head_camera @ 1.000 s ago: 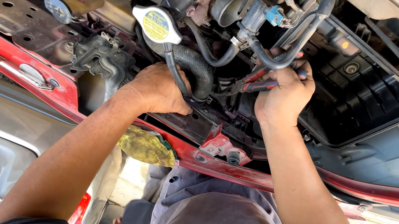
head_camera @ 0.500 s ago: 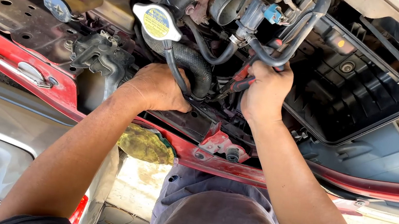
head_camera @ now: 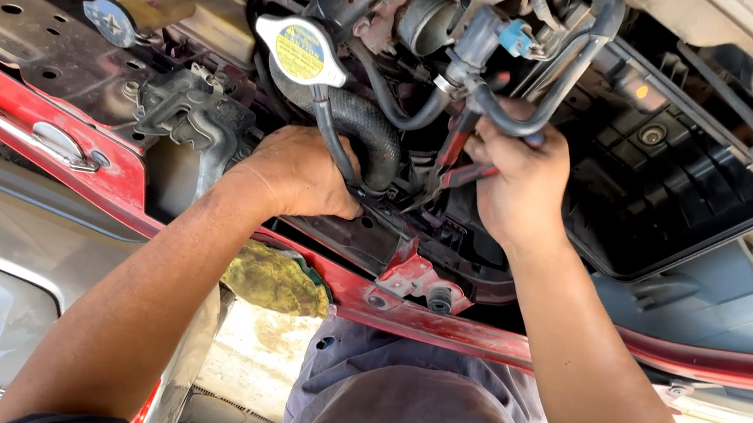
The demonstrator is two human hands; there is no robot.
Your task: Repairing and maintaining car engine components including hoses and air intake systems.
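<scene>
Fingers of my right hand (head_camera: 522, 188) clamp red-handled pliers (head_camera: 462, 160) under a thin hose (head_camera: 548, 108); my left hand (head_camera: 299, 171) presses on a thick black hose (head_camera: 373, 132), fingers hidden.

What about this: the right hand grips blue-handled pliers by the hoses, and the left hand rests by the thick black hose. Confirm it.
Not quite. The head view shows the pliers have red handles, not blue. The rest holds: the right hand grips them by the hoses, and the left hand rests by the thick black hose.
</scene>
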